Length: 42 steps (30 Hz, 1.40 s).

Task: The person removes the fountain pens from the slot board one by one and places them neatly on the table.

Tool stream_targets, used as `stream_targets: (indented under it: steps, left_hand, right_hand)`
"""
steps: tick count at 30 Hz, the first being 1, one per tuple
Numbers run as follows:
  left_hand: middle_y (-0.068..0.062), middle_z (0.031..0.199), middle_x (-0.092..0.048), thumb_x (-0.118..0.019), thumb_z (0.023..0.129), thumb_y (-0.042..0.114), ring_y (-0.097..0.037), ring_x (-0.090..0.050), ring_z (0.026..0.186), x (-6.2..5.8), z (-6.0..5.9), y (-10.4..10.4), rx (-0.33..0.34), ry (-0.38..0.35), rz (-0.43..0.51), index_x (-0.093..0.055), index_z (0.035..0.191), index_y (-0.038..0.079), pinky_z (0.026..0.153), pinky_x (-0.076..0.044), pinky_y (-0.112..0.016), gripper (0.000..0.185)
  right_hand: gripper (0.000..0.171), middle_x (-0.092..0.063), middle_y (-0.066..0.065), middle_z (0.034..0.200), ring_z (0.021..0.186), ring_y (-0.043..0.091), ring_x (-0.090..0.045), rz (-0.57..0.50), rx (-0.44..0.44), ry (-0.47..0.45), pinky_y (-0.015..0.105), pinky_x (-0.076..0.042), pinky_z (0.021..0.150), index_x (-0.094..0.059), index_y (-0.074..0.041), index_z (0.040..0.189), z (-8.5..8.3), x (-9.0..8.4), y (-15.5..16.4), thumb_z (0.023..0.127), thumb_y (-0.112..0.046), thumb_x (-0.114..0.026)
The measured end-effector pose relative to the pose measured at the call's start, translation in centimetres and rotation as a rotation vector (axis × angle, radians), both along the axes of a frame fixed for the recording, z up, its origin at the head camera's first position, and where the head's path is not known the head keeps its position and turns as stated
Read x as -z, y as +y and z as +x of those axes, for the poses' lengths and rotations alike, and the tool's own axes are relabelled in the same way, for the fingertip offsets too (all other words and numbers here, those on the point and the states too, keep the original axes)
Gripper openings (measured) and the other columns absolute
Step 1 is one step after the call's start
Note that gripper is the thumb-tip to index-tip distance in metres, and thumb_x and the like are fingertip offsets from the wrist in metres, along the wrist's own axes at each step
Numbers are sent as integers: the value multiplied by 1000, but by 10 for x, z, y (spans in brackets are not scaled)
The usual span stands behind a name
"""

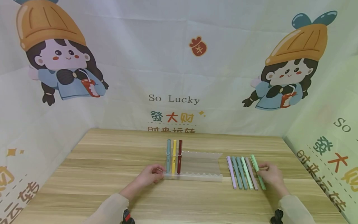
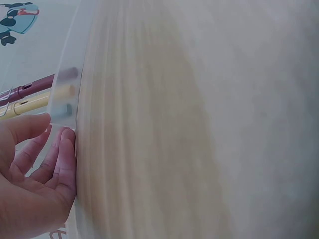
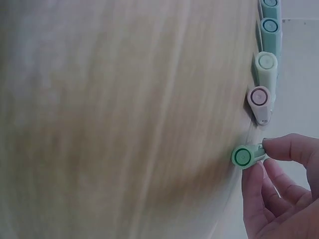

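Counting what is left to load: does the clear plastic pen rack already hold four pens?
No, the clear plastic pen rack holds three: a teal pen, a yellow pen and a dark red pen.

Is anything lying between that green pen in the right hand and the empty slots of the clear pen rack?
Yes. Five other pens lie in a row on the table between the green pen and the rack.

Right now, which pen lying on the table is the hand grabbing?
The bright green pen, last on the right of the row. The right hand pinches it; the other five lie untouched.
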<state>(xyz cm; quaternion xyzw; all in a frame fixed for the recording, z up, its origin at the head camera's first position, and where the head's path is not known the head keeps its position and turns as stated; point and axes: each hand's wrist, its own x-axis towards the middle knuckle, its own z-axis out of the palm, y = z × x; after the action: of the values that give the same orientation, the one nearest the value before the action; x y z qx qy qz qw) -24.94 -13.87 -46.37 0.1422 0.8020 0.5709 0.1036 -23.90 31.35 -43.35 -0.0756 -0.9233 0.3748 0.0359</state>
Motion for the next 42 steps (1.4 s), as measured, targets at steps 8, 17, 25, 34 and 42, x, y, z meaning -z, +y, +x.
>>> stream_targets:
  steps: [8, 17, 25, 34, 42]
  left_hand:
    - [-10, 85, -59, -56, 86, -2, -19, -55, 74, -4, 3, 0, 9, 2, 3, -55, 102, -11, 63, -49, -34, 19]
    - [-8, 84, -59, -56, 85, -1, -17, -55, 74, 0, 0, 0, 5, -8, 0, -55, 103, -10, 63, -49, -32, 19]
    - [-7, 84, -59, -56, 85, -1, -17, -55, 74, 0, 0, 0, 1, -6, -4, -55, 103, -9, 63, -49, -33, 19]
    - [-7, 85, -59, -56, 85, -1, -17, -55, 76, 0, 0, 0, 2, -4, -7, -56, 103, -9, 64, -49, -32, 20]
    - [-7, 85, -59, -56, 86, -1, -17, -55, 76, -1, 0, -1, 6, -4, -8, -56, 103, -9, 64, -49, -33, 20]
  right_hand:
    - [32, -62, 25, 87, 64, 19, -56, -8, -5, -30, 28, -47, 54, -54, 14, 104, -1, 3, 1, 77, -4, -57]
    - [33, -62, 24, 85, 62, 16, -57, -24, -21, -28, 28, -49, 54, -54, 15, 104, -1, 6, 2, 78, -5, -59]
    - [32, -61, 25, 87, 62, 18, -59, -7, -44, -33, 29, -51, 55, -54, 14, 107, 2, 6, 1, 82, -6, -56]
    - [31, -61, 17, 80, 58, 15, -57, 5, -35, -11, 28, -49, 52, -55, 14, 104, 3, 6, 0, 80, -6, -55]
    - [31, -61, 17, 78, 58, 14, -56, 13, -17, 1, 27, -49, 52, -55, 15, 102, 2, 6, 0, 79, -6, -55]
